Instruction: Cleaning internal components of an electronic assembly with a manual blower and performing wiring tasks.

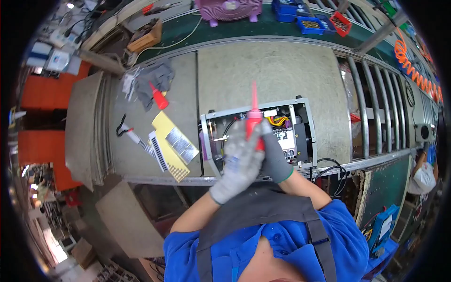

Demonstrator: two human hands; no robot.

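Note:
Between my two gloved hands stands a red squeeze bottle [254, 121] with a long, thin nozzle pointing away from me. My left hand [240, 157], in a pale grey glove, closes round it from the left. From the right, my right hand [275, 157], in a darker grey glove, presses against the same bottle with its fingers closed. Beneath both hands lies an open metal equipment case [300, 110], partly hidden by them. Yellow wires [278, 121], circuit parts and a dark panel show inside it.
Left of the case lie a yellow label sheet [162, 127], a silver label sheet [182, 145], barcode strips [159, 151], another red bottle [160, 100] and a grey cloth [157, 75]. Metal rollers [379, 105] run at right. Black cable [339, 177] hangs by the front edge. A purple fan [229, 8] stands behind.

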